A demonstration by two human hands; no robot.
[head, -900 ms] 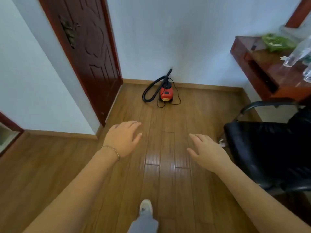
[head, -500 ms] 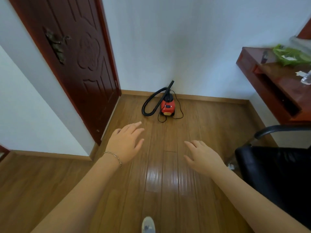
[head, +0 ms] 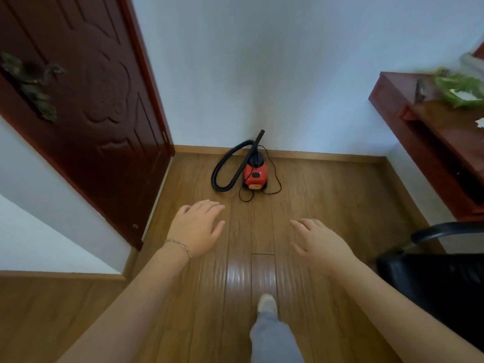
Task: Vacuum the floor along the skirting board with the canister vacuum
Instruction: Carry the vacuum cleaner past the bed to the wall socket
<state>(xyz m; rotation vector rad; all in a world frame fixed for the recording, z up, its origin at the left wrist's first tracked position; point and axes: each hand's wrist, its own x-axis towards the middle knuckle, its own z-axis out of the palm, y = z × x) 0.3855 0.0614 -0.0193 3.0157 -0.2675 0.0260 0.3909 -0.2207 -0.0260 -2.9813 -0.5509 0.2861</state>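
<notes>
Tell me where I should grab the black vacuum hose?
Probably the straight black tube leaning on the wall above the red canister. It is stiff and stands up high, so reach from the front. The looped hose lies floppy on the floor.

Empty left hand and right hand reach toward the seemingly untouched canister vacuum.
</notes>
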